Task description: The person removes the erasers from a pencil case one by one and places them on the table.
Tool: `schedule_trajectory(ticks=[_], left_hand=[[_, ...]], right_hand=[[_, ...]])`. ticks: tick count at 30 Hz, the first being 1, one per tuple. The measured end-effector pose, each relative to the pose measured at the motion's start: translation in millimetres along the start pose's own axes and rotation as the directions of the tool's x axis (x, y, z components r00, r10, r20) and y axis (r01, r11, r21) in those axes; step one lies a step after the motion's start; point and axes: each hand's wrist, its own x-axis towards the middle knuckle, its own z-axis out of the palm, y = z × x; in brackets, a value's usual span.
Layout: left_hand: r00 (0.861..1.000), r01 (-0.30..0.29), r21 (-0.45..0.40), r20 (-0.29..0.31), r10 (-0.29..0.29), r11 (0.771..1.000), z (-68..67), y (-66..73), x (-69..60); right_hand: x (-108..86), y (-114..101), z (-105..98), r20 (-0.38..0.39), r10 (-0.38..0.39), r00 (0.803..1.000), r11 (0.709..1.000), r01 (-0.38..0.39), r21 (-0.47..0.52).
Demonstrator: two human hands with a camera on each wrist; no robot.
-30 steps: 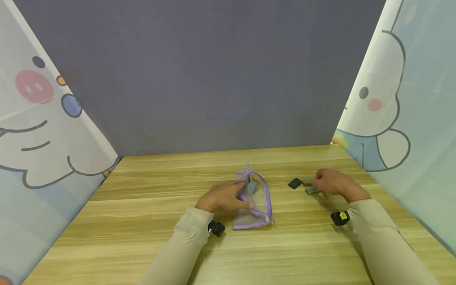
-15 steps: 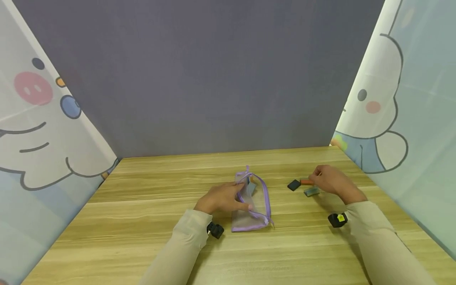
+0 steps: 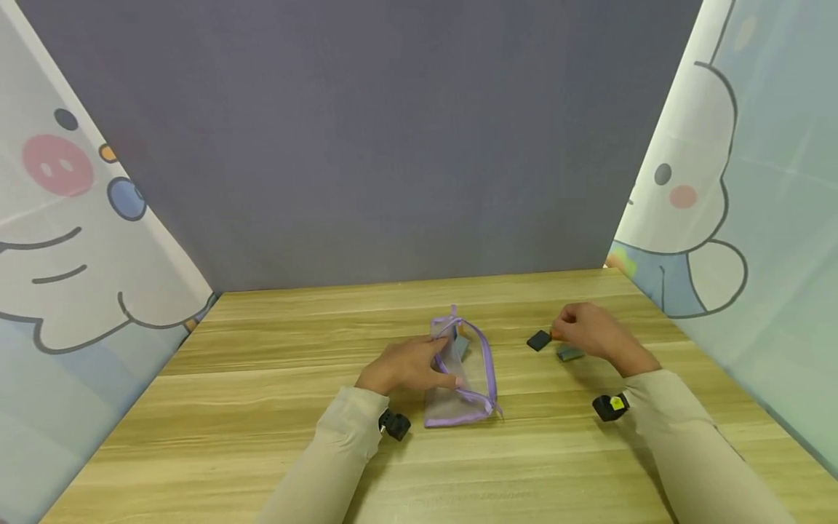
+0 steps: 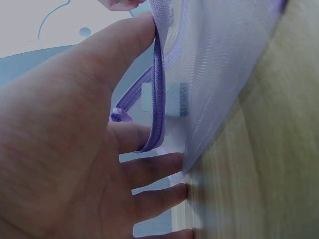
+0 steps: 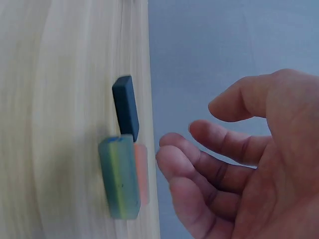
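Observation:
A mesh pouch with purple zip trim (image 3: 461, 418) lies with its mouth open in the head view. My left hand (image 3: 409, 364) rests over its left side. In the left wrist view, the thumb and index finger reach behind the zip band (image 4: 158, 99), spread apart. A pale bluish-grey piece (image 3: 462, 346) is inside. My right hand (image 3: 589, 333), fingers loosely bent, hovers by an orange block (image 3: 554, 335), largely covered in the head view. The right wrist view shows no object between its fingers. Beside it lie a black block (image 3: 539, 340) and a greenish block with a yellow stripe (image 5: 119, 179).
The wood-grain table (image 3: 262, 407) ends at a grey panel (image 3: 406, 145) behind. Cartoon-printed sheets (image 3: 694, 196) stand on both sides. A small black camera (image 3: 395, 423) is on my left wrist, another black camera (image 3: 609, 407) on my right.
My right hand has shifted left towards the black block and now covers most of the orange block, which showed more fully half a second ago. The left hand and pouch stay nearly still.

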Motion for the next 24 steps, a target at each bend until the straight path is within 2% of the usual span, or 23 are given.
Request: schedule_trajectory(ticks=[4,9,16,24], left_hand=[[1.0,0.002,0.009,-0.006,-0.002,1.0,-0.8,0.9,-0.7],[1.0,-0.004,0.016,-0.004,0.004,1.0,-0.8,2.8,-1.3],[1.0,0.0,0.024,0.0,0.0,1.0,0.6,3.8,2.0],[1.0,0.022,0.023,0.004,-0.022,0.999,0.2,1.8,1.7]], right_hand=[[0.6,-6,2,0.085,-0.022,0.996,0.999,0.018,0.048],[0.8,-17,6,0.2,-0.048,0.979,0.995,0.03,0.092],[10.3,-34,10,0.208,-0.054,0.977,0.988,0.023,0.151],[23.8,-58,16,0.222,-0.112,0.969,0.986,0.081,0.143]])
